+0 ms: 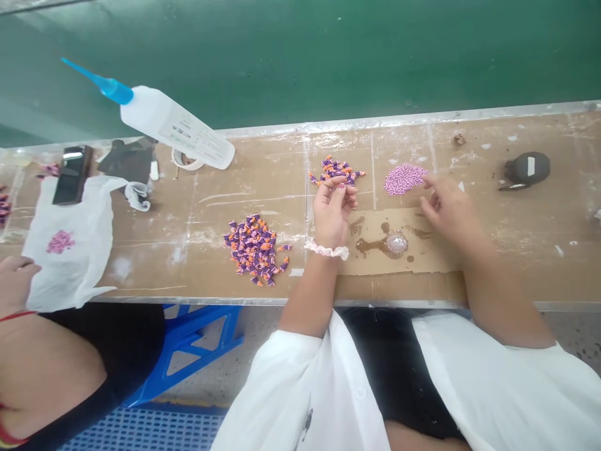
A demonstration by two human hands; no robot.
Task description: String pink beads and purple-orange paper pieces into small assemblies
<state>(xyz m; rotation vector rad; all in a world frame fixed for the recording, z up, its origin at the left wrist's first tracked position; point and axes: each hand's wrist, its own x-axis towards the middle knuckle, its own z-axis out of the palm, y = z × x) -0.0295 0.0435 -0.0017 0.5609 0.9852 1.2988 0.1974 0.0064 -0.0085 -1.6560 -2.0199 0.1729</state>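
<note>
My left hand (pixel 332 213), with a pale scrunchie on its wrist, is closed in a pinch in front of a small pile of purple and orange pieces (pixel 337 168). A tiny pinkish thing shows at its fingertips, too small to name. At the right edge of a heap of small pink-purple beads (pixel 404 178) is my right hand (pixel 451 210), somewhat blurred, its thumb and forefinger apart. Between and below the hands lies a cardboard sheet (pixel 446 260) bearing a shiny wet blob (pixel 397 243) and brown stains. A larger pile of purple and orange pieces (pixel 256 247) sits left of my left forearm.
A white bottle with a blue nozzle (pixel 173 125) stands at the back left beside a tape roll (pixel 186 164). Farther left, another person's hand (pixel 16 282) rests by a white cloth (pixel 89 250) and a black phone (pixel 72 175). A dark rounded object (pixel 528 169) lies right.
</note>
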